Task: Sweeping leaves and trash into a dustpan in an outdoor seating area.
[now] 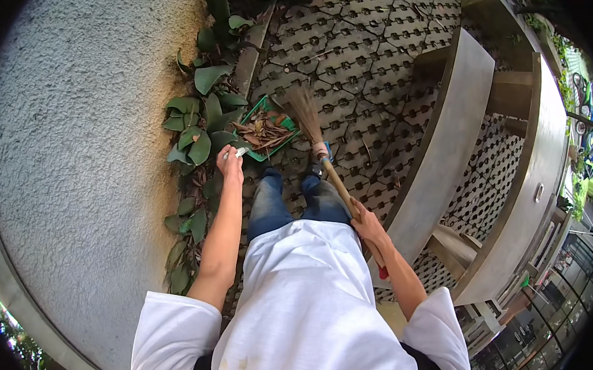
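Observation:
My left hand (232,161) is closed around a pale handle (240,152) at the near left corner of a green plastic dustpan (261,156). Dry brown leaves (265,131) lie heaped in the dustpan, which rests low beside the plants. My right hand (367,222) grips the wooden stick of a broom (337,180). The broom's bristles (305,111) fan out just right of the dustpan, away from me. Whether they touch the paving cannot be told. A blue piece sits by the bristles' binding, near my right shoe (314,170).
A rough plastered wall (84,118) rises on the left, with broad-leaved plants (201,147) along its foot. Perforated paving blocks (356,70) cover the ground, with scattered twigs. A stone bench (450,128) and a longer stone table (529,175) stand on the right.

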{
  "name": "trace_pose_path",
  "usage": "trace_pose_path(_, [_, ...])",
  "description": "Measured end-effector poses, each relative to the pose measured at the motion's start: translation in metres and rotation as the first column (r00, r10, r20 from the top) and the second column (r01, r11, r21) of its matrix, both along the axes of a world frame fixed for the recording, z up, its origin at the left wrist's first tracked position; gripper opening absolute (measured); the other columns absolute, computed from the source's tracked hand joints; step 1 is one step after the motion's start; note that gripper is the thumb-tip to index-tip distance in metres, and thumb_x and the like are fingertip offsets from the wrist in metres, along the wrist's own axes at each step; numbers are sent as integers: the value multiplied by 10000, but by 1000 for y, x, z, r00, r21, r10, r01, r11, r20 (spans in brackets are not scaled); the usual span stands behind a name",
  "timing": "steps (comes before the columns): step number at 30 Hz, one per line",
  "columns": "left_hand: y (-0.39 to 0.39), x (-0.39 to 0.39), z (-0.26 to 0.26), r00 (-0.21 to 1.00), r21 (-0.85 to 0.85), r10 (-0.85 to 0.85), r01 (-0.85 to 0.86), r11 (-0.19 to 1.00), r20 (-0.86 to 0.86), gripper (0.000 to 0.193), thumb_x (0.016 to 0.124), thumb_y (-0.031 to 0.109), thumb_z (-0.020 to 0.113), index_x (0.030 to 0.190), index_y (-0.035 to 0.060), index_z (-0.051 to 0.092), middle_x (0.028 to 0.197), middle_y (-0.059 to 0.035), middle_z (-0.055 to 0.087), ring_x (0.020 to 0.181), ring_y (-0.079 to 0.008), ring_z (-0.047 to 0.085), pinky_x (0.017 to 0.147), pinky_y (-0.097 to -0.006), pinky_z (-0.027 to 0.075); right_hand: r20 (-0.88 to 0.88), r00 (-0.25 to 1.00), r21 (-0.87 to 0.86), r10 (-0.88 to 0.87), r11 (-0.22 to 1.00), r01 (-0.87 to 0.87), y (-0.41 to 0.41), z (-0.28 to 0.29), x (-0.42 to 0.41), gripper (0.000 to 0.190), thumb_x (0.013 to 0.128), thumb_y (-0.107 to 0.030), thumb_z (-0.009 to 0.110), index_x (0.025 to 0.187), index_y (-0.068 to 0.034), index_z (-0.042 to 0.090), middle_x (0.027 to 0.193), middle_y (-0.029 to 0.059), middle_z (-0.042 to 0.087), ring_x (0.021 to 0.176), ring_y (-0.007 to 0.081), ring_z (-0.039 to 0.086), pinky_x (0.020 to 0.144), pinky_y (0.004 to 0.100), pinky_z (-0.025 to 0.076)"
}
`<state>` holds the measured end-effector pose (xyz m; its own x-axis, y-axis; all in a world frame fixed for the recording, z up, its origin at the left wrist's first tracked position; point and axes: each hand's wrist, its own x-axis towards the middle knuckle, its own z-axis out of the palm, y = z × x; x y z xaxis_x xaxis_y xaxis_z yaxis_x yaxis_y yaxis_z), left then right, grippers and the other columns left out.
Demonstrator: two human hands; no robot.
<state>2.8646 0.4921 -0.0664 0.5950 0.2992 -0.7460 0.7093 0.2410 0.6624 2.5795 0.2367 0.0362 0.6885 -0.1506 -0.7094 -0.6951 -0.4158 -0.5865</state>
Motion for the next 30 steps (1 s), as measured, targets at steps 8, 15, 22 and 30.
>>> trace_pose_path(8, [14, -39, -6, 999, 61, 42, -40, 997, -29, 286, 690, 17, 521, 966, 62, 461, 1012, -75, 447, 907, -229, 473, 717, -349, 414, 81, 991, -152, -107, 981, 118, -75, -34, 16, 605, 668, -114, 512, 1221, -67, 270, 850, 229, 531, 779, 371, 524, 683, 399, 426])
trace_pose_path(15, [43, -89, -3, 991, 117, 137, -135, 984, -3, 282, 691, 13, 511, 965, 60, 460, 1047, -98, 441, 953, -250, 460, 770, -376, 398, 165, 986, -268, -20, 961, 64, -113, -100, 46, 621, 666, -115, 530, 1216, -32, 256, 820, 259, 532, 773, 386, 515, 665, 423, 406])
trace_pose_path(22, [74, -101, -32, 982, 126, 182, -186, 974, 45, 267, 732, 84, 528, 989, 35, 470, 1019, -87, 464, 932, -222, 466, 760, -374, 401, 25, 959, -149, 284, 949, -277, -36, -100, 30, 542, 659, -117, 512, 1165, -59, 327, 794, 223, 542, 763, 351, 532, 628, 411, 433])
trace_pose_path(30, [79, -94, -27, 995, 86, 96, -99, 991, 40, 281, 706, 91, 592, 954, 15, 483, 741, -54, 513, 548, -101, 449, 463, -237, 365, 139, 975, 95, 174, 978, -187, 18, 18, -46, 569, 647, -56, 488, 1196, -47, 337, 837, 188, 530, 729, 283, 523, 621, 319, 411])
